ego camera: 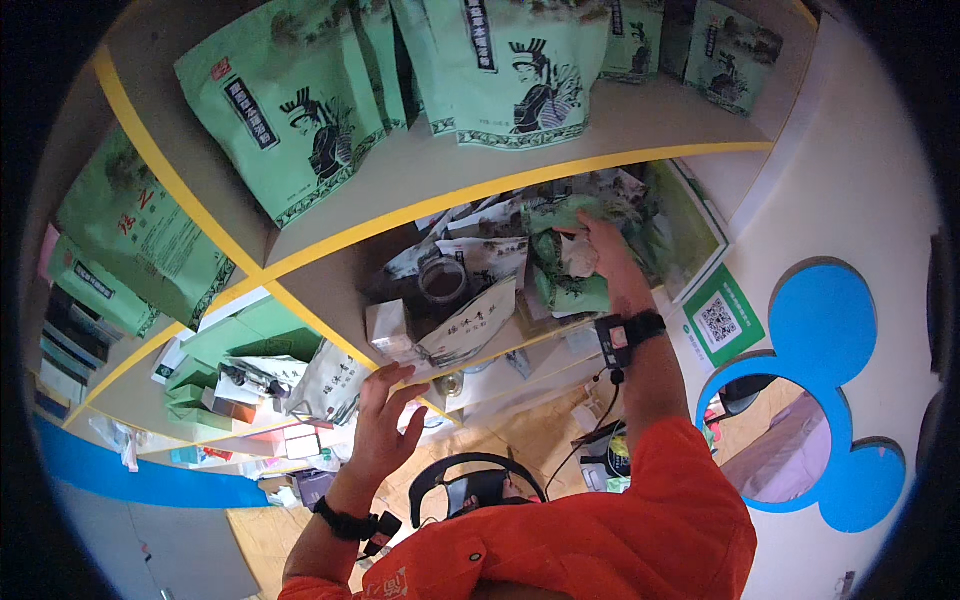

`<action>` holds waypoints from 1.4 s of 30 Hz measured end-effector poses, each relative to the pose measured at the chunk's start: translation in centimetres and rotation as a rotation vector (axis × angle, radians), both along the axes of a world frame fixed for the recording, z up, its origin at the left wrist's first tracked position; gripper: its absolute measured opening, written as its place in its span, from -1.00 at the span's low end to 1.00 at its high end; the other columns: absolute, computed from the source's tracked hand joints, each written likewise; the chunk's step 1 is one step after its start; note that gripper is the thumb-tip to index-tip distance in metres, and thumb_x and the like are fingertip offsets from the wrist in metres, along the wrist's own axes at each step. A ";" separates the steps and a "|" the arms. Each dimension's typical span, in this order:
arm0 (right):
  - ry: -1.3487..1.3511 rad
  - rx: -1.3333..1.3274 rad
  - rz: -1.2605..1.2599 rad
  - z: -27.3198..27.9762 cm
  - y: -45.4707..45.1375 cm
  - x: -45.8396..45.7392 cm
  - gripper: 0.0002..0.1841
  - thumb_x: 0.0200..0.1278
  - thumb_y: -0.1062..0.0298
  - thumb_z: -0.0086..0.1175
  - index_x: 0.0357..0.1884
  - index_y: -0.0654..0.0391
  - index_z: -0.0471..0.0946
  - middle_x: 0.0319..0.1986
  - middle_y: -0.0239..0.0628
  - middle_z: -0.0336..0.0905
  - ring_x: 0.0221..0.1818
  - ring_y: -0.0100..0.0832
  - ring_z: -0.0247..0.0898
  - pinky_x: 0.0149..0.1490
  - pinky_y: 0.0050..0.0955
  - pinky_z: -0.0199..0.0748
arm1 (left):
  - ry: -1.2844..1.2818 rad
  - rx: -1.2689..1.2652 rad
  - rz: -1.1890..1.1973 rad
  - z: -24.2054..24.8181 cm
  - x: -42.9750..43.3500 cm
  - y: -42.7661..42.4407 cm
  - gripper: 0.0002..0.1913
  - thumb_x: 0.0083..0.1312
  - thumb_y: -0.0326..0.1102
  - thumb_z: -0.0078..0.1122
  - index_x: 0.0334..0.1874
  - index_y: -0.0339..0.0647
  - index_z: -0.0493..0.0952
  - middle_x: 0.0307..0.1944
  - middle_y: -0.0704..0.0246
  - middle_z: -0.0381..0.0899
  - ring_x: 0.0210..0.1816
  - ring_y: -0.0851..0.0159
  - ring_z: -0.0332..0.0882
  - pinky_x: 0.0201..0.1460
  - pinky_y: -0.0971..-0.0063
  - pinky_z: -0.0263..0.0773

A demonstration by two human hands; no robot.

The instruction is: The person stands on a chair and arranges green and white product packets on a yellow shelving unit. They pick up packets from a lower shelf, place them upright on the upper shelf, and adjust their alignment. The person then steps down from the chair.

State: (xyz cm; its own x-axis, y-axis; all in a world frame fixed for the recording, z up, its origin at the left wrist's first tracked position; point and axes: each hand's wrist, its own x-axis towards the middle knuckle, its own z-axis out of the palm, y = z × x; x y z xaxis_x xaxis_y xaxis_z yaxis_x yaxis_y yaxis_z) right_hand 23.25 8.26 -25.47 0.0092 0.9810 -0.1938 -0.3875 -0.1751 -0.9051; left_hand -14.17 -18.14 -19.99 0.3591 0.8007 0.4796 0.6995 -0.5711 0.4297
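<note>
My right hand (600,244) reaches into the middle shelf compartment and lies against green printed pouches (581,296); a small pale round thing (578,257) shows beside its palm, and whether the fingers grip anything cannot be told. My left hand (386,427) is raised near the compartment's lower left corner, fingers apart, with nothing in it. Close to its fingertips stands a small white box (390,328). Between the hands are a round clear jar (442,280) and a white printed pouch (472,326), which leans at the front edge.
Large green pouches (517,75) stand on the shelf above. Yellow-edged shelf boards (450,201) frame the compartments. More pouches and boxes fill the left shelves (322,382). A blue-framed mirror (825,375) hangs on the right wall, and a black chair (476,465) stands below. A cable (592,435) hangs from the right wrist.
</note>
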 end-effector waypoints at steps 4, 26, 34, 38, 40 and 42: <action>-0.059 0.171 -0.131 1.9 -4.6 -0.8 -0.58 0.24 -0.06 0.17 -0.20 0.15 0.58 -0.45 -0.35 0.55 -0.49 -0.48 0.44 -0.45 -0.37 0.39 | -0.037 -0.056 -0.022 -0.4 0.2 0.5 -0.63 0.09 -0.48 0.27 -0.01 -0.21 0.50 0.14 0.15 0.39 0.19 -0.03 0.31 0.23 0.15 0.25; -0.391 0.529 0.612 9.9 -22.9 -1.8 -0.56 0.32 0.35 0.14 0.21 0.22 0.39 0.09 -0.34 0.47 0.12 -0.47 0.29 0.19 -0.41 0.29 | -1.094 -1.003 -0.506 0.6 7.2 2.6 -0.19 0.10 -0.37 0.42 0.35 -0.33 0.13 0.16 0.32 0.40 0.18 0.36 0.37 0.25 0.44 0.29; -0.210 0.322 0.386 5.7 -22.8 -2.2 -0.54 0.22 0.22 0.25 0.10 0.22 0.45 0.01 -0.35 0.49 0.06 -0.49 0.36 0.13 -0.44 0.35 | -0.808 -0.446 -0.299 2.9 8.7 2.7 -0.31 -0.01 -0.34 0.51 0.16 -0.30 0.32 0.00 0.26 0.52 0.06 0.35 0.49 0.13 0.44 0.38; -0.044 0.513 0.103 4.5 -23.7 -5.5 -0.46 0.10 0.27 0.35 0.10 0.23 0.42 -0.04 -0.32 0.54 -0.01 -0.44 0.45 0.08 -0.46 0.42 | -0.513 -0.217 -0.197 5.1 10.3 2.4 -0.32 -0.04 -0.25 0.54 0.11 -0.27 0.36 -0.04 0.12 0.56 -0.04 0.22 0.59 -0.01 0.39 0.47; -0.017 0.400 0.097 5.2 -23.8 -4.9 -0.36 0.03 0.33 0.40 0.15 0.24 0.36 -0.04 -0.30 0.55 0.02 -0.41 0.46 0.09 -0.40 0.44 | -0.514 -0.204 -0.291 6.5 10.9 2.6 -0.30 -0.05 -0.20 0.55 0.13 -0.26 0.39 0.01 0.17 0.53 0.03 0.13 0.55 0.08 0.31 0.43; -0.071 0.494 0.013 7.0 -23.7 -2.5 -0.38 0.05 0.34 0.38 0.15 0.24 0.36 -0.02 -0.30 0.54 0.02 -0.41 0.45 0.09 -0.39 0.44 | -0.214 0.149 -0.296 8.4 10.1 4.0 -0.32 -0.07 -0.13 0.53 0.10 -0.21 0.43 0.03 0.23 0.52 0.12 0.10 0.46 0.18 0.21 0.33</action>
